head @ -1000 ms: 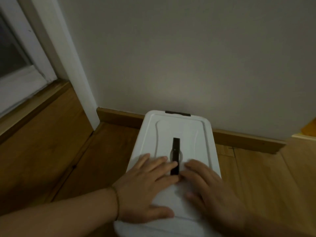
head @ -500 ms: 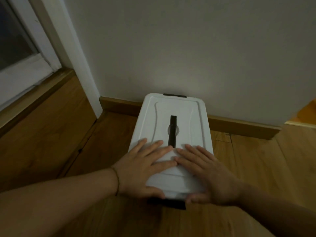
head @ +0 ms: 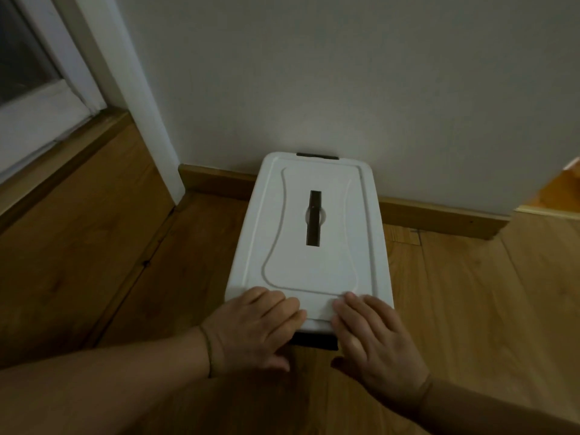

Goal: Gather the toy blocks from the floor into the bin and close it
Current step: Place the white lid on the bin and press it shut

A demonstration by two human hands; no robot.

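A white bin (head: 314, 271) stands on the wooden floor with its far end against the wall. Its lid is on, with a dark slot handle (head: 314, 218) down the middle and a dark latch (head: 314, 340) at the near end. My left hand (head: 254, 324) rests on the lid's near left corner, fingers straight. On the near right corner lies my right hand (head: 373, 337), fingers flat, thumb hanging below the rim. No toy blocks are in view.
A wooden baseboard (head: 439, 215) runs along the grey wall behind the bin. A white door frame (head: 135, 105) and a glazed door stand at the left. A doorway to brighter floor (head: 558, 189) shows at the far right.
Both hands have slid back from the lid's middle to its near edge. The view has pulled back, so the bin sits farther off and the whole lid shows.
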